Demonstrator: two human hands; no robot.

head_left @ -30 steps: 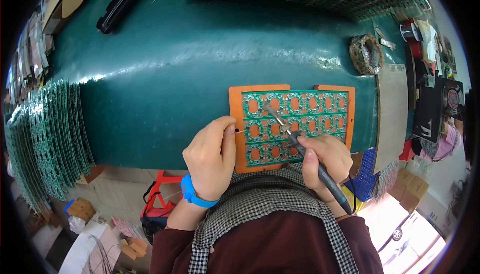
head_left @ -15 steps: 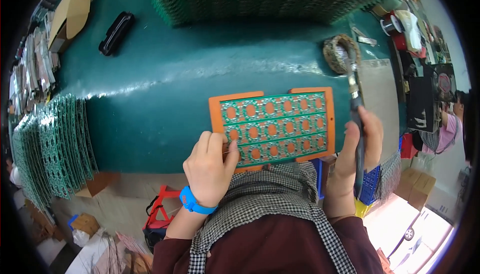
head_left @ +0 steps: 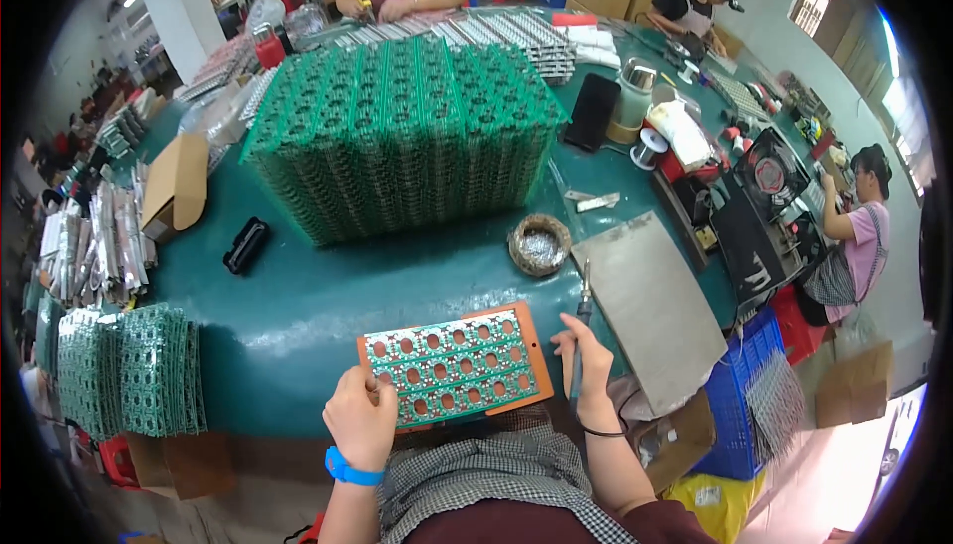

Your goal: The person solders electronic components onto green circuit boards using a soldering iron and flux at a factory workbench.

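A green circuit board panel [head_left: 449,373] with rows of oval holes lies at an orange frame [head_left: 542,373] in front of me. The panel sits askew over the frame, its left end seemingly raised. At that left end my left hand [head_left: 359,413] is closed, thumb and curled fingers pinching the panel's edge. My right hand [head_left: 588,360], right of the frame, holds a soldering iron [head_left: 582,318] by its dark handle, tip pointing away from me. Some of its fingers are loosely extended.
A big stack of green panels [head_left: 407,162] stands beyond; more panels [head_left: 129,370] stand at left. Near the iron's tip are a round tin wrapped in brown [head_left: 539,246] and a grey board [head_left: 655,311]. A black case [head_left: 246,244] lies left. Several people work around the table.
The view has tipped up, showing more of the room. My left hand has closed on the panel's edge, and the panel has shifted against the frame. The iron stays in my right hand.
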